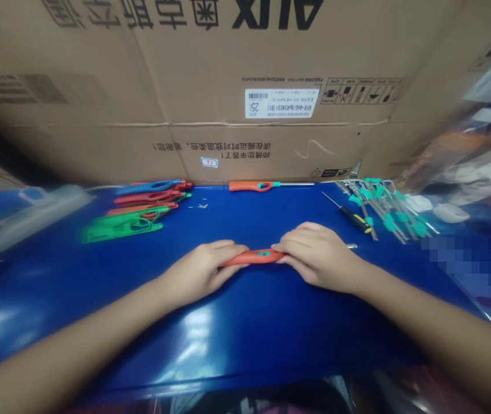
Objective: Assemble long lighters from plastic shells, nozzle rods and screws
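Between my two hands lies an orange stick lighter point(252, 257) with a teal trigger, held level just above the blue table. My left hand point(204, 267) is closed on its handle end. My right hand point(317, 253) pinches the other end, and a short metal tip point(351, 246) shows beyond the fingers. Farther back, a second orange lighter point(245, 186) with a metal rod lies along the cardboard. A screwdriver point(355, 219) with a black and yellow handle rests beyond my right hand.
At the back left are several coloured lighter casings point(142, 198) and a few small white pieces point(202, 205). Metal rods with teal parts point(390, 213) lie at the back right. A large cardboard box point(211, 75) walls off the back of the blue table point(245, 333).
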